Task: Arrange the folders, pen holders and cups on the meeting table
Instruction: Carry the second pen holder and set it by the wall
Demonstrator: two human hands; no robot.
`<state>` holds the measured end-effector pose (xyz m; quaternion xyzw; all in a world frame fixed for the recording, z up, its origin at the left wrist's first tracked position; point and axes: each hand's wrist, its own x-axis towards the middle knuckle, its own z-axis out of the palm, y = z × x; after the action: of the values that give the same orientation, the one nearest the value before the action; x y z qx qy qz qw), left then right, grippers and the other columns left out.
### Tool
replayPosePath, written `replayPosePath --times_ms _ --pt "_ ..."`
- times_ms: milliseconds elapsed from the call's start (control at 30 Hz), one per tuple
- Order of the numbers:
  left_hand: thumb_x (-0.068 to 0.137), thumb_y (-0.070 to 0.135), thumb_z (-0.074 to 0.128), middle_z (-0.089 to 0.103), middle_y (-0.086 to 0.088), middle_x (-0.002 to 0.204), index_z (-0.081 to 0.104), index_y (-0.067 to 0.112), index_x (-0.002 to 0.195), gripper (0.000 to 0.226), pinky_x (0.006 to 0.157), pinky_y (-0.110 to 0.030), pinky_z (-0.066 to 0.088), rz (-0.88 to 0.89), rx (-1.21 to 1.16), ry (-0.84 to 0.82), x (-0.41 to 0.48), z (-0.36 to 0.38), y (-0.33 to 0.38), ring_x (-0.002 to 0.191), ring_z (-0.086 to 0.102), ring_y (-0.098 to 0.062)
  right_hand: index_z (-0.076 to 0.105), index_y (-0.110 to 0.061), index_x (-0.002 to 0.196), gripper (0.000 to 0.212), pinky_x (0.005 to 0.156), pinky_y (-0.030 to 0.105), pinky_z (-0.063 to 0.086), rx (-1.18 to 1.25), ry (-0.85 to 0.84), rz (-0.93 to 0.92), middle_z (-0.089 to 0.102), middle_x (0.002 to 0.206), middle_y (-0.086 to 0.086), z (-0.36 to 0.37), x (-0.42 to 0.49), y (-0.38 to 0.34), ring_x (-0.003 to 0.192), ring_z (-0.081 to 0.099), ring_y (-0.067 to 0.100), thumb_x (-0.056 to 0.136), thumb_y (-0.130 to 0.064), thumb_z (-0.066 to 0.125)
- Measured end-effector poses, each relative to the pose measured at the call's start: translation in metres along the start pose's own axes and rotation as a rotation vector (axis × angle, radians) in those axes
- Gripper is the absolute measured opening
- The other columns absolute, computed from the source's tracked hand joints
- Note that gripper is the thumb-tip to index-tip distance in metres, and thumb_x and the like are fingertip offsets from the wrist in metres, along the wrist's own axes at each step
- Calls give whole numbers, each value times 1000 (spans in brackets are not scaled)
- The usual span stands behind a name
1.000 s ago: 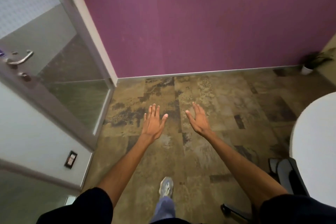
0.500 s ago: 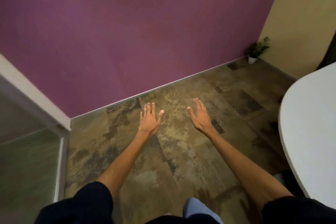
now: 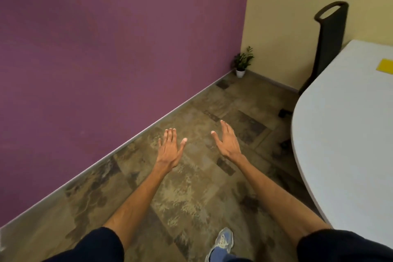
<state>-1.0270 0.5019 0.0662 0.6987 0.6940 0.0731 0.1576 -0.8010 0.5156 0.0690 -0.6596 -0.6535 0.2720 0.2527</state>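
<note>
Both hands empty and spread flat: the left hand (image 3: 169,149) and right hand (image 3: 228,142) are held out over the mottled brown floor (image 3: 191,187), fingers extended, palms down, gripping nothing. To the right, the white meeting table (image 3: 344,134) curves into view, its rounded edge well apart from the right hand; a yellow item (image 3: 385,65), possibly a folder, lies on it at the far right, cut off by the picture's edge. A dark chair (image 3: 330,36) stands at the table's far side. A small potted plant (image 3: 242,62) sits in the corner where the purple wall (image 3: 117,38) meets the yellow wall (image 3: 297,6)
</note>
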Motion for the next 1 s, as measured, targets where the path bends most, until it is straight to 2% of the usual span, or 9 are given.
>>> replayPosePath --times_ms 267,367,467,767,1000 --pt "99 59 13 -7 -12 163 -3 11 156 76 124 -52 2 170 55 -7 154 -21 83 152 -8 -24 20 -8 155 68 124 37 16 24 148 102 23 162 10 -73 107 41 151 18 22 103 -46 38" --pt "100 58 13 -3 -10 164 -1 11 156 75 121 -57 -5 238 104 -39 199 -15 125 152 -4 -23 22 -9 155 67 124 36 17 23 205 162 24 162 10 -104 138 65 151 19 22 102 -46 39" --pt "101 57 15 2 -8 165 3 10 156 74 120 -60 -4 303 96 -75 239 -1 167 153 -2 -22 23 -11 155 66 124 39 20 31 251 235 24 162 8 -128 162 94 150 21 22 102 -47 39" --pt "103 50 26 8 -12 164 10 4 155 72 124 -47 2 547 55 -157 387 46 280 153 -1 -24 28 -14 153 66 121 44 27 12 395 468 28 160 6 -191 251 184 148 27 24 100 -53 39" --pt "102 49 33 22 -17 160 19 3 153 70 123 -49 10 723 95 -179 508 61 388 151 14 -29 32 -17 150 65 119 43 28 -23 542 644 31 158 6 -264 314 240 145 32 27 99 -54 41"
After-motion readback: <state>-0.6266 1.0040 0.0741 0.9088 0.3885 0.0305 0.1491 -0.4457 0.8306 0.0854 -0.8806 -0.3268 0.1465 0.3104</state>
